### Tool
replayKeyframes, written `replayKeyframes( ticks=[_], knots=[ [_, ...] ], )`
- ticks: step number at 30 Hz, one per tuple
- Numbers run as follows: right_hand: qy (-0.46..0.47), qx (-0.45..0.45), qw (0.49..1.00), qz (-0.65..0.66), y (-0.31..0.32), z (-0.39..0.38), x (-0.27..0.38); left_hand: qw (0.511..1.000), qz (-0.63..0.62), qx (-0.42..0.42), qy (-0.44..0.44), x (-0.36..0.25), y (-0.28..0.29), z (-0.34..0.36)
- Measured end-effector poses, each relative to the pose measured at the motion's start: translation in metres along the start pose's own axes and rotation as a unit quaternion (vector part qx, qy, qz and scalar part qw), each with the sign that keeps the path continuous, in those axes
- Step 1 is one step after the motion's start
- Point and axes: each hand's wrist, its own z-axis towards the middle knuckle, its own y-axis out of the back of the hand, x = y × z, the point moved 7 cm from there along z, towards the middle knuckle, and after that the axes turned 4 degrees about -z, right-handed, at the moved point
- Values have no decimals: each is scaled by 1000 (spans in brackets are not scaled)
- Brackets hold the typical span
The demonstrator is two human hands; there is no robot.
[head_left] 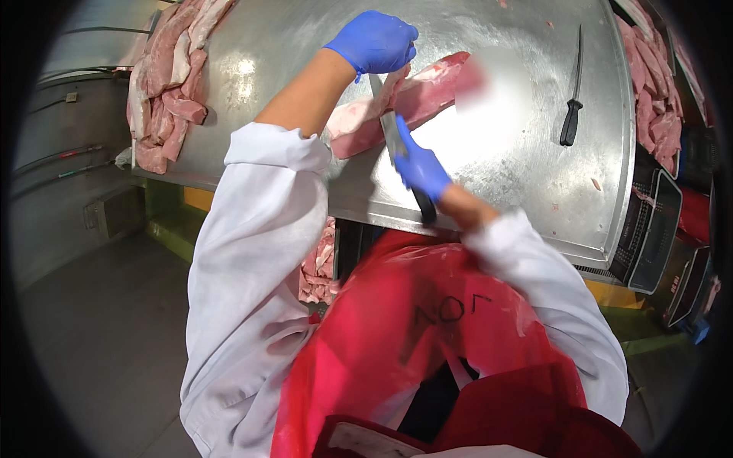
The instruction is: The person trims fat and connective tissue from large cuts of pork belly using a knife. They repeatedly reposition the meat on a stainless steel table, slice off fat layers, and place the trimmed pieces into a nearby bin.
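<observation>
A long piece of pink meat (431, 91) with pale fat lies slantwise on the metal table. My left hand (374, 42), in a blue glove, is closed above its far side. A thin strip (395, 85) rises from the meat to those fingers, which appear to grip it; the fingertips are partly hidden. In my blue-gloved right hand (421, 164), close to the table's near edge, is a knife (392, 136). Its blade points away from me and crosses the meat, while the black handle end (424, 207) sticks out toward my body.
A second knife (571, 122) with a black handle lies at the right of the metal table (259, 84). Meat strips (164, 91) are heaped at the left edge, and more meat (649, 91) lies beyond the right edge. Black crates (657, 229) stand at right; meat pieces (317, 271) show below the table.
</observation>
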Motion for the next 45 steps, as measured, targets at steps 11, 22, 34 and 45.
replayKeyframes(
  ticks=[11, 22, 34, 45],
  knots=[
    [-24, -8, 997, -70, -68, -12, -4, 993, 14, -120, -15, 17, 48, -70],
    [64, -11, 994, -87, -97, -15, -12, 941, -86, -323, -43, 27, 102, -155],
    [78, 38, 992, 88, -91, -23, 3, 969, -92, -221, -52, -51, 173, -108],
    [-2, 78, 965, 250, 16, -12, 12, 842, -469, -31, -266, -375, 121, 106]
  ],
)
